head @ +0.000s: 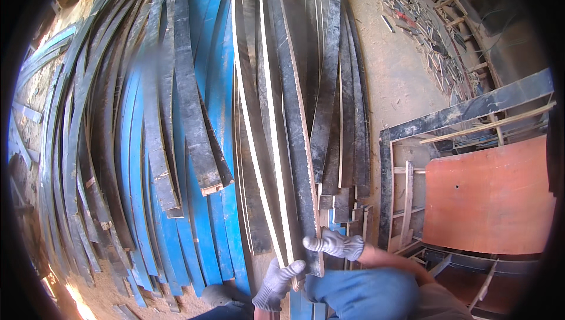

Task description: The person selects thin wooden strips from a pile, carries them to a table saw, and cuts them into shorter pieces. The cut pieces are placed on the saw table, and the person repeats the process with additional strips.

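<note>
My left hand (276, 281), in a grey knit glove, grips the near ends of narrow plywood strips (276, 152) with pale cut edges, its thumb across them. These strips run away from me up the view. On their right lies a wider black-faced plywood strip (295, 134) with a rough brown edge. My right hand (335, 244), gloved alike, holds that strip near its close end; the thumb lies over the top face and the other fingers are partly hidden. My bent knee (366, 293) in blue trousers is just below the right hand.
Long black strips (190, 90) and blue strips (216, 99) lie in overlapping layers across the floor. On the right stands a black-edged wooden frame (385, 187) beside an orange-brown panel (490, 196). Small wood offcuts (406, 20) are scattered on the dusty floor (393, 86) at upper right.
</note>
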A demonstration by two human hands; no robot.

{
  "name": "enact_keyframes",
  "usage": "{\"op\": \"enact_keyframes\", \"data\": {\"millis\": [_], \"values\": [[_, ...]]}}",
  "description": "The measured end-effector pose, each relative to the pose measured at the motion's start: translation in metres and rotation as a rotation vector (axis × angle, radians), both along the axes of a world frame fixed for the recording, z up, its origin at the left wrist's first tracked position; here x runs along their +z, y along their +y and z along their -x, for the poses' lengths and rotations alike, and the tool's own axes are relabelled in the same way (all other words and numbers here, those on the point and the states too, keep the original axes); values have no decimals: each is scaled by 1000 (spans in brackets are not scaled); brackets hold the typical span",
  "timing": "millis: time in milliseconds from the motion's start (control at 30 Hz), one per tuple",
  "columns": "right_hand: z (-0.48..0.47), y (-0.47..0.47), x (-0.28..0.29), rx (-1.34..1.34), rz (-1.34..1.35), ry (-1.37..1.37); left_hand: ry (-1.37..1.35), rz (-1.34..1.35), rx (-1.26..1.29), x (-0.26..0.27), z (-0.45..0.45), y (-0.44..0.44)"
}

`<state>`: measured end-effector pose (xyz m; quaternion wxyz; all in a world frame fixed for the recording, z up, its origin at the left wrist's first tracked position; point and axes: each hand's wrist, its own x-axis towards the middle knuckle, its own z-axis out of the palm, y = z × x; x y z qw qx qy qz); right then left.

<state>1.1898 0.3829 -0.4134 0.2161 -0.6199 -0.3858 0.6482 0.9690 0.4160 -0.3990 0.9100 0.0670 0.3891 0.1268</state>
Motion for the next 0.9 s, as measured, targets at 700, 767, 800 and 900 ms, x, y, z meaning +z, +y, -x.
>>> {"op": "enact_keyframes", "data": {"millis": [700, 767, 800, 900], "values": [[143, 62, 409, -660, 245, 918, 636, -426, -436, 596, 149, -100], [167, 31, 500, -641, 263, 904, 751, -424, -421, 636, 180, -154], [179, 16, 528, -577, 298, 854, 783, -471, -340, 651, 190, -176], [245, -19, 536, -426, 477, 1005, 1005, -379, -644, 686, 255, -269]]}}
